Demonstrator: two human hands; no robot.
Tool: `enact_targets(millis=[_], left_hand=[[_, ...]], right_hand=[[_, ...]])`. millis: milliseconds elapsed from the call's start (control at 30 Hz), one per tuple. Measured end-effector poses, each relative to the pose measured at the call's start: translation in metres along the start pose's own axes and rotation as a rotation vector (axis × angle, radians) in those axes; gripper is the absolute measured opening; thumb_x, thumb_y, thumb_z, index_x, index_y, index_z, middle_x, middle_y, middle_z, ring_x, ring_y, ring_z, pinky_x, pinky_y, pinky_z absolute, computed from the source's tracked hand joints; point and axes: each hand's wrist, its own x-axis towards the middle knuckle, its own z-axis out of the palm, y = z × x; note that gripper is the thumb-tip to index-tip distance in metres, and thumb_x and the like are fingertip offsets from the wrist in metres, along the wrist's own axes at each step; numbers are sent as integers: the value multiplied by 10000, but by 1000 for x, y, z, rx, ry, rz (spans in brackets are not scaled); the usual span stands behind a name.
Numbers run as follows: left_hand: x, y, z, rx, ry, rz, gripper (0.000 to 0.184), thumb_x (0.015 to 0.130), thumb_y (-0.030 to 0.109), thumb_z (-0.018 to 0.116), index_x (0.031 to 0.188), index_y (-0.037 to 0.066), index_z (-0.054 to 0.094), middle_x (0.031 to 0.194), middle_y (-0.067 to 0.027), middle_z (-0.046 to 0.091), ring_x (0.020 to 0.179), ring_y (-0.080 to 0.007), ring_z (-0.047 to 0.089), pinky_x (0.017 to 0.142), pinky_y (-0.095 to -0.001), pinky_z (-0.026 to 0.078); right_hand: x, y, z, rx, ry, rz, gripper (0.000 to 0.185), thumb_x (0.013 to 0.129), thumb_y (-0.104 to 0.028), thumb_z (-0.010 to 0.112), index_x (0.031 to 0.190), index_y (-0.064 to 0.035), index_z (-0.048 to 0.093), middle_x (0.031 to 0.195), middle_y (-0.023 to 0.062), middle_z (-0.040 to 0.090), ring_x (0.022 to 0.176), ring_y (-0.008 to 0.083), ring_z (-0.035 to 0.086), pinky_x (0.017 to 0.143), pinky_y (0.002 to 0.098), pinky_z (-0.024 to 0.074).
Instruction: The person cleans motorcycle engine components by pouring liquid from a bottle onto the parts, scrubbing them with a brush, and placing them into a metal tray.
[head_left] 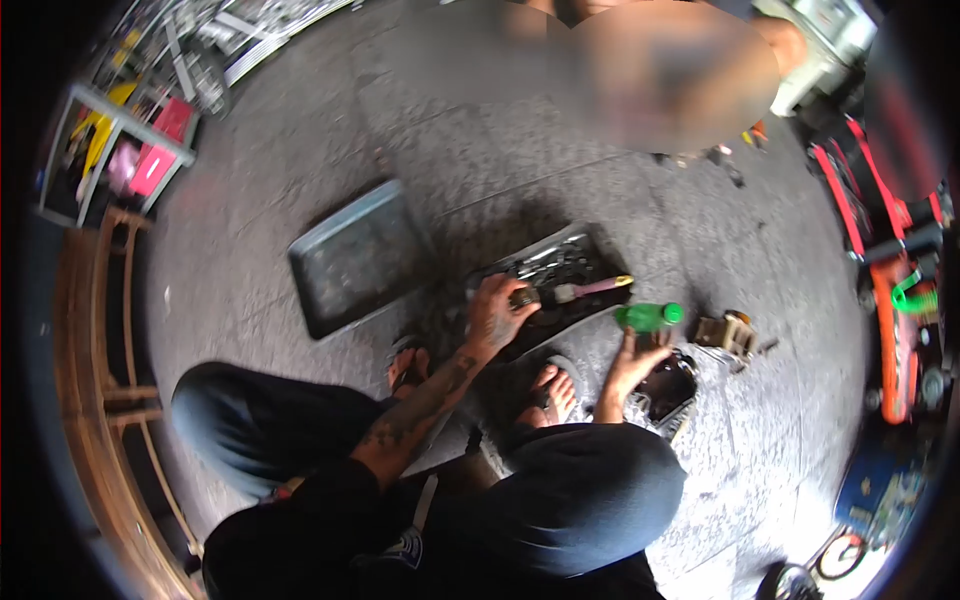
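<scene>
My left hand (493, 315) is closed around a small, dark, round metal part (522, 297), held over the near side of a black tray (578, 325). Dark metal parts lie in that tray, too jumbled to name one by one. A paintbrush (597, 287) with a purple and yellow handle rests across the tray's right side. To the right, my right hand (636, 362) grips a green plastic bottle (648, 318), which is tilted onto its side with its green cap pointing right. Fingers partly hide both held things.
A shallow grey tray (310, 290) lies on the floor at left. Right of the bottle are a metal engine part (727, 337) and a dark open casing (668, 388). A wooden bench (95, 400) borders the left, red tool racks (888, 330) the right. Another person sits ahead, blurred.
</scene>
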Motion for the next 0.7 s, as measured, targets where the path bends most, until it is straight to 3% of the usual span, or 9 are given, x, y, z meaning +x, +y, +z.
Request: enact_targets(millis=[100,200,267,333,400,433,467,600,700], left_hand=[[0,-8,11,23,29,-1,346,615,231,829,859,88,630,843,-79,598,870,-305,575,791,-408,455],[-2,-3,0,49,-28,-74,342,631,258,818,877,114,630,893,-54,590,917,-274,567,790,-406,452],[-3,-7,3,17,-17,-141,333,640,253,812,879,110,631,899,-57,589,929,-284,560,795,-412,446],[2,-9,-4,42,-24,-143,317,687,259,803,905,99,637,882,-58,614,882,-232,590,765,-372,458],[13,-4,-20,-337,-110,-480,293,744,258,787,928,81,644,836,-35,633,812,-148,600,733,-311,465],[21,-6,-29,-397,-104,-526,279,784,262,774,931,62,648,809,-5,636,776,-91,583,717,-264,458],[30,-14,-33,-745,-65,-604,243,784,235,778,904,66,651,808,17,630,771,-88,568,724,-260,456],[67,-45,-89,-633,128,-695,349,751,431,775,812,103,673,735,28,611,702,-65,523,629,-241,393],[96,-97,-138,-524,46,-867,464,728,576,732,868,136,683,784,38,616,743,-70,535,674,-269,389]], right_hand=[[-42,-40,-21,126,24,-22,670,856,54,576,1424,-41,233,1309,230,463,1203,327,469,1011,448,388],[-82,-22,-38,451,-202,185,665,863,34,524,1443,-92,225,1319,190,467,1146,281,530,921,389,454],[-99,-21,-49,504,-316,295,662,871,13,530,1446,-123,230,1285,166,485,1068,265,581,816,355,512],[-99,-6,-57,486,-318,468,644,890,-14,527,1445,-158,236,1238,144,502,1007,252,606,721,328,545],[-96,7,-70,485,-408,426,598,923,-55,522,1438,-175,243,1214,133,511,948,232,625,683,307,556],[-95,5,-75,486,-442,397,570,935,-65,514,1430,-167,251,1203,128,518,933,226,628,679,301,555],[-93,1,-80,487,-476,367,542,948,-75,506,1422,-159,258,1193,124,526,919,219,631,674,294,554],[-89,-3,-85,546,-595,338,486,969,-97,484,1404,-137,271,1168,110,544,902,208,631,680,287,547],[-91,-15,-80,568,-686,379,430,972,-102,480,1369,-97,316,1145,96,561,896,200,627,699,284,523]])
